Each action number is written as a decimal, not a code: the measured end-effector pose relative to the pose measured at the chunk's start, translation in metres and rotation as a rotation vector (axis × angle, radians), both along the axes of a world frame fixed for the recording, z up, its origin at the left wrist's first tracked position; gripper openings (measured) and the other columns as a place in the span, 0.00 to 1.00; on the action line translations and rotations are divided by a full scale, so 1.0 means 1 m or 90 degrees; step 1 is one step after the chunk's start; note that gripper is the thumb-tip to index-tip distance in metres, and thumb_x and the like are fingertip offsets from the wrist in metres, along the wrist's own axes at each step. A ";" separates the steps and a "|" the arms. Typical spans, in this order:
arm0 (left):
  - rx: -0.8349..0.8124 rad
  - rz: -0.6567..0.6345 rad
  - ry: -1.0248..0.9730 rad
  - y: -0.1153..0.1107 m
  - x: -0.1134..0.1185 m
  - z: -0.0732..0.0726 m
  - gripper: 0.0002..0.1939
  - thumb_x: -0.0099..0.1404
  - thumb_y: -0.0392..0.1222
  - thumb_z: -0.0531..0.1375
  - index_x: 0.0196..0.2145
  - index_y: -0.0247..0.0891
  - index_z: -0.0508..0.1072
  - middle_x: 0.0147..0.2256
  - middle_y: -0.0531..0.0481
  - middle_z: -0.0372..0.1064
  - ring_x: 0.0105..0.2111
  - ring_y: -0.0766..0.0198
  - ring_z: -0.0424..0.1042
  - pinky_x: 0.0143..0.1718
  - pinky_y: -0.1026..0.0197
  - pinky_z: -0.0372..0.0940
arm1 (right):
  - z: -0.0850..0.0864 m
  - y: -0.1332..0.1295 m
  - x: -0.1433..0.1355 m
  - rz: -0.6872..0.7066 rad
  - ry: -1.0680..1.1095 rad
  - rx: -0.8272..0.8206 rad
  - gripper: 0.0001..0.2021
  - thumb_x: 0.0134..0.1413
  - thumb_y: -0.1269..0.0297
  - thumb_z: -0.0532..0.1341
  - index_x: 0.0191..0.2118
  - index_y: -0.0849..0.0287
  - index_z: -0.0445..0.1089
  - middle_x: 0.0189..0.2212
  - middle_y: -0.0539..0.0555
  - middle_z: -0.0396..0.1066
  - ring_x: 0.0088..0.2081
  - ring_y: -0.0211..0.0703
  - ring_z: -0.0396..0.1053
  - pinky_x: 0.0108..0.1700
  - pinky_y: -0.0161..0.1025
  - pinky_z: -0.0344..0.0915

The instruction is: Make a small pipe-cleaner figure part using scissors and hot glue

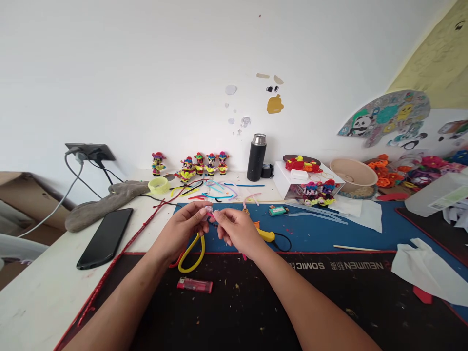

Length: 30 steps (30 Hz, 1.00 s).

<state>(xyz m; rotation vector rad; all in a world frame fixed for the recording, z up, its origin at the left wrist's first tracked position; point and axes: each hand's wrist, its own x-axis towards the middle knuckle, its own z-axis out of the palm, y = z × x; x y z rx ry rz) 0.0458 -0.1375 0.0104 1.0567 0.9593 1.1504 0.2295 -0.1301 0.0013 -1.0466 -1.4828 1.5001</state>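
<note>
Both hands meet over the front edge of the blue mat (303, 229). Fingertips of my left hand (186, 222) close on a small pale, pinkish piece (208, 209). My right hand (236, 226) pinches a bright pink strip (209, 214) against that piece; the fingers hide most of both. Below my left hand lies a yellow loop (193, 263) with a red one beside it. A yellow-handled tool (266, 235) with a black cord is partly hidden behind my right hand. Colored fuzzy stems (219, 190) are scattered just beyond the hands.
A red lighter (195, 285) rests on the black mat (219, 321). At left are a phone (105, 239) and a tape roll (158, 185). Small figures (186, 168) and a black flask (256, 158) stand by the wall. A white box (292, 183) and bowl (353, 173) are at right.
</note>
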 end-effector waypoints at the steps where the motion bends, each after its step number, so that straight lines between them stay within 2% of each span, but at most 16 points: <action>1: 0.007 -0.001 0.015 0.000 0.000 -0.001 0.18 0.63 0.51 0.73 0.45 0.38 0.80 0.32 0.50 0.75 0.28 0.66 0.72 0.28 0.66 0.65 | 0.000 0.000 0.000 0.012 0.015 -0.022 0.22 0.65 0.41 0.61 0.35 0.58 0.72 0.20 0.46 0.68 0.15 0.32 0.57 0.19 0.33 0.51; 4: 0.008 -0.002 0.032 -0.001 0.001 -0.002 0.19 0.64 0.52 0.72 0.47 0.39 0.80 0.33 0.50 0.76 0.28 0.65 0.72 0.29 0.65 0.66 | 0.000 -0.002 -0.001 0.039 0.053 -0.059 0.21 0.63 0.42 0.64 0.36 0.59 0.74 0.19 0.45 0.66 0.15 0.31 0.55 0.18 0.32 0.50; 7: -0.008 -0.004 0.010 -0.001 0.002 0.000 0.19 0.62 0.52 0.74 0.45 0.38 0.80 0.32 0.51 0.75 0.27 0.65 0.72 0.27 0.65 0.66 | 0.001 -0.001 -0.001 0.030 0.058 -0.059 0.18 0.62 0.46 0.65 0.36 0.59 0.74 0.18 0.43 0.64 0.15 0.31 0.55 0.19 0.32 0.50; 11: -0.047 -0.009 -0.040 -0.001 0.003 0.003 0.21 0.57 0.50 0.77 0.43 0.36 0.81 0.32 0.50 0.75 0.25 0.66 0.72 0.24 0.67 0.65 | -0.003 0.001 -0.001 -0.030 -0.011 0.019 0.15 0.63 0.49 0.64 0.36 0.57 0.73 0.18 0.44 0.65 0.16 0.33 0.57 0.20 0.33 0.53; 17: -0.072 -0.015 -0.070 -0.001 0.002 0.003 0.21 0.53 0.47 0.79 0.40 0.35 0.82 0.32 0.49 0.75 0.25 0.67 0.74 0.23 0.69 0.68 | -0.006 0.002 -0.001 -0.103 -0.090 0.136 0.14 0.65 0.51 0.63 0.36 0.57 0.75 0.20 0.47 0.68 0.22 0.38 0.63 0.25 0.35 0.57; 23: -0.059 -0.028 -0.076 -0.001 0.002 0.003 0.18 0.57 0.49 0.77 0.39 0.35 0.82 0.31 0.49 0.74 0.25 0.66 0.74 0.22 0.69 0.68 | -0.001 0.001 0.001 -0.119 -0.121 0.165 0.13 0.66 0.52 0.62 0.36 0.56 0.76 0.20 0.48 0.69 0.23 0.40 0.65 0.26 0.37 0.57; 30: -0.062 -0.022 -0.080 -0.001 0.003 0.004 0.18 0.56 0.48 0.78 0.37 0.34 0.81 0.31 0.49 0.74 0.25 0.66 0.74 0.22 0.69 0.68 | -0.004 0.001 0.000 -0.114 -0.130 0.193 0.13 0.66 0.53 0.61 0.36 0.56 0.76 0.21 0.48 0.69 0.23 0.39 0.66 0.27 0.36 0.58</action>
